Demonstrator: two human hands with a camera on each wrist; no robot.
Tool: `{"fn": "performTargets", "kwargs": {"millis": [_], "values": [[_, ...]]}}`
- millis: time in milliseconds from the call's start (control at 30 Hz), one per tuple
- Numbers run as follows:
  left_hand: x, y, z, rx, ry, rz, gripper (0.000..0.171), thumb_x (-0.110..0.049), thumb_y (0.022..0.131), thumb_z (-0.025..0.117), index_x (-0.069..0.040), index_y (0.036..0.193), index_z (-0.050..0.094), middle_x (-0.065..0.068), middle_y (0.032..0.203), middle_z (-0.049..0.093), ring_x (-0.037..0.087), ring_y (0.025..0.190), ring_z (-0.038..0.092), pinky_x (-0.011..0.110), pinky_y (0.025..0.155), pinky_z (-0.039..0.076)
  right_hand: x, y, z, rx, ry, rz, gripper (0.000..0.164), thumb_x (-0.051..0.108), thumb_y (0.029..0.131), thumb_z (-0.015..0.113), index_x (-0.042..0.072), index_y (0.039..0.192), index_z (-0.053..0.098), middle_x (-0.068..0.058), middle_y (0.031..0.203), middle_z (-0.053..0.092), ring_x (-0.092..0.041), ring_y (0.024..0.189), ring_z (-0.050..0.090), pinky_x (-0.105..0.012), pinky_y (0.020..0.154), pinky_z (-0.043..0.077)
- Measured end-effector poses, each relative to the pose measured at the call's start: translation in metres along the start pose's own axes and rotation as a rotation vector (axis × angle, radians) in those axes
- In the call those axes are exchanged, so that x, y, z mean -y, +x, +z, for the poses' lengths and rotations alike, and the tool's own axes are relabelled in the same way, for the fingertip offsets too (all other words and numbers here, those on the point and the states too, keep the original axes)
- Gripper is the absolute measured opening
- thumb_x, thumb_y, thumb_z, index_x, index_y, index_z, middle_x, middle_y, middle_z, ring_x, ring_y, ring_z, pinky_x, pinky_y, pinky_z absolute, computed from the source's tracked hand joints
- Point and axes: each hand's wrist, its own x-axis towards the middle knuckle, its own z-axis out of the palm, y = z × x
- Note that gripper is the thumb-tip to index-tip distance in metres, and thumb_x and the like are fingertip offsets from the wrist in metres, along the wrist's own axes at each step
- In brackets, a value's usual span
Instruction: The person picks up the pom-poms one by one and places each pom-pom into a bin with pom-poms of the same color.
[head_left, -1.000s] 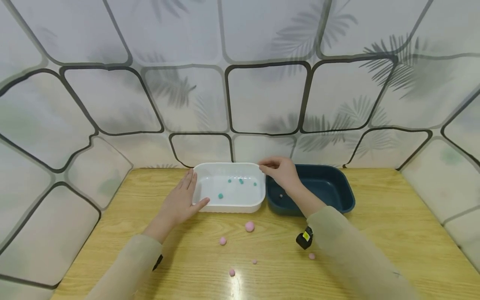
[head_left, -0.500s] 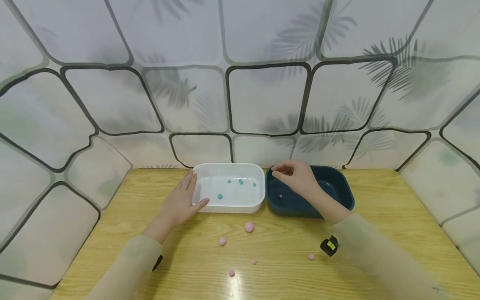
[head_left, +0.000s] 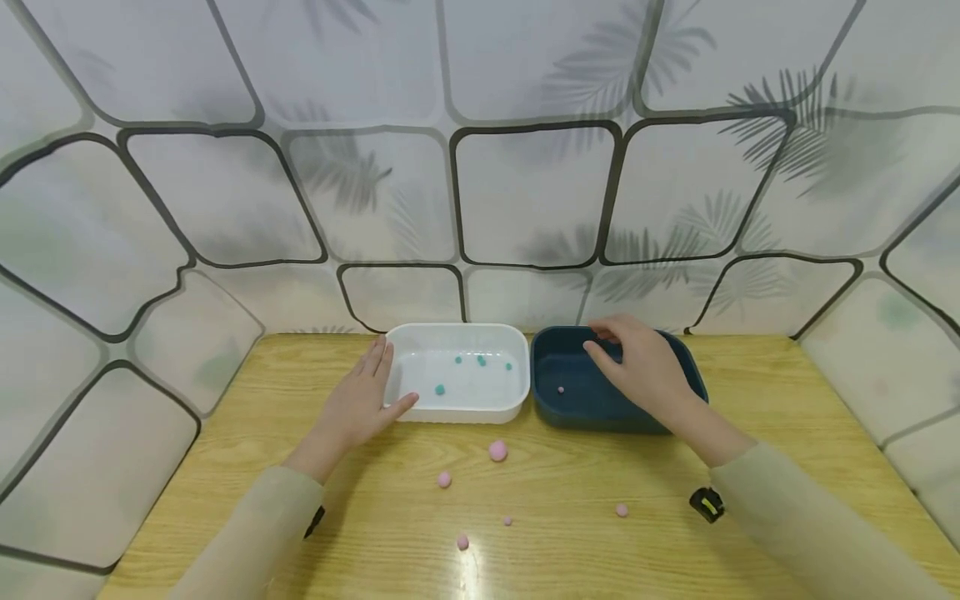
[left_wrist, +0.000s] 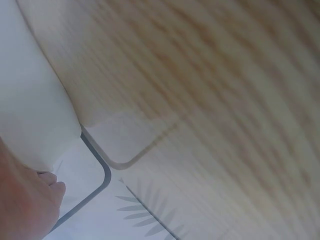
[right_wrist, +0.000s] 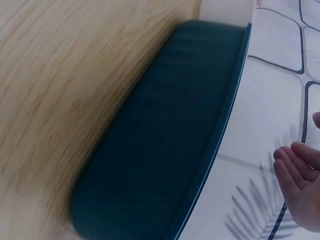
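Shows plain white on the left tray (head_left: 450,416) and plain dark blue-green on the right tray (head_left: 600,419). Uses solid teal for balls inside the left tray (head_left: 440,390), solid pink for balls outside it (head_left: 498,451). Displays yellow-brown wood grain across the table (head_left: 375,517), beige on both sleeves (head_left: 795,517), black with a yellow patch on the right wrist camera (head_left: 699,502). Repeats grey-to-black outlines and grey fronds across the pale backdrop (head_left: 532,200).

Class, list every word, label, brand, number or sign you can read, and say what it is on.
None can be read: the white tray, dark blue tray and wall covering show no lettering.
The black device beside the right sleeve has a yellow patch, too small to read.
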Motion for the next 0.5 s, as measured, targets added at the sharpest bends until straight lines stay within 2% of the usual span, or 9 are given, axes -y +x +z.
{"fn": "performTargets", "kwargs": {"millis": [200, 300, 333, 400, 500], "values": [[-0.002, 0.000, -0.002, 0.002, -0.003, 0.000, 0.098, -0.056, 0.105, 0.055, 0.013, 0.164, 0.017, 0.030, 0.174, 0.013, 0.046, 0.163, 0.019, 0.057, 0.131, 0.028, -0.017, -0.010, -0.005, -0.086, -0.171, -0.112, 0.043, 0.022, 0.100, 0.075, -0.005, 0.132, 0.067, -0.025, 0.130, 0.069, -0.044, 0.122, 0.065, -0.060, 0.100, 0.056], [-0.001, -0.001, -0.001, 0.001, 0.001, 0.001, 0.098, -0.057, 0.105, 0.055, 0.013, 0.164, 0.017, 0.031, 0.174, 0.013, 0.047, 0.162, 0.020, 0.058, 0.131, 0.029, -0.029, -0.014, -0.008, -0.121, -0.246, -0.186, 0.048, 0.020, 0.096, 0.079, -0.009, 0.132, 0.065, -0.028, 0.130, 0.068, -0.046, 0.122, 0.064, -0.060, 0.101, 0.056], [-0.001, 0.000, -0.001, 0.001, -0.001, 0.001, 0.098, -0.056, 0.105, 0.055, 0.013, 0.164, 0.017, 0.031, 0.174, 0.013, 0.047, 0.162, 0.020, 0.058, 0.131, 0.029, -0.032, -0.015, -0.009, -0.129, -0.267, -0.204, 0.049, 0.025, 0.099, 0.077, -0.010, 0.132, 0.065, -0.028, 0.130, 0.068, -0.046, 0.122, 0.064, -0.060, 0.101, 0.056], [0.000, 0.000, -0.001, 0.003, -0.002, 0.001, 0.099, -0.056, 0.105, 0.055, 0.013, 0.164, 0.017, 0.030, 0.174, 0.012, 0.047, 0.162, 0.020, 0.058, 0.131, 0.029, -0.040, -0.018, -0.013, -0.128, -0.300, -0.223, 0.054, 0.025, 0.098, 0.078, -0.011, 0.134, 0.063, -0.030, 0.132, 0.067, -0.048, 0.122, 0.064, -0.061, 0.101, 0.056], [0.000, -0.001, -0.001, 0.002, -0.006, -0.003, 0.099, -0.056, 0.105, 0.055, 0.013, 0.164, 0.016, 0.031, 0.174, 0.011, 0.048, 0.162, 0.021, 0.058, 0.131, 0.028, -0.050, -0.022, -0.019, -0.101, -0.336, -0.200, 0.061, 0.027, 0.099, 0.076, -0.013, 0.141, 0.058, -0.033, 0.138, 0.063, -0.051, 0.125, 0.062, -0.062, 0.103, 0.054]]}}
